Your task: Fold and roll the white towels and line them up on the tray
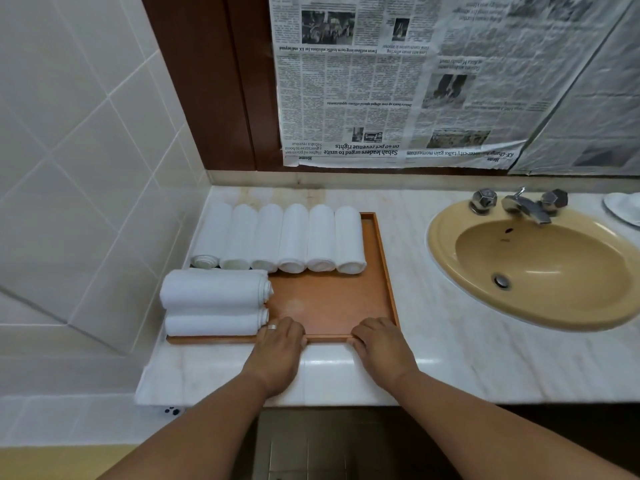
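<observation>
A wooden tray (329,306) lies on the marble counter at the left. Several white rolled towels (294,237) stand side by side along its back, ends facing me. Two more rolled towels lie crosswise at the tray's front left, a thicker roll (213,289) behind a thinner roll (213,323). My left hand (278,344), with a ring on one finger, and my right hand (379,344) both sit at the tray's near rim, fingers curled over the edge. The front right of the tray is bare wood.
A tan sink (533,265) with a chrome faucet (523,204) sits to the right of the tray. Newspaper (381,81) covers the wall behind. A tiled wall (69,168) bounds the counter (450,358) on the left. A white object (623,209) shows at the far right.
</observation>
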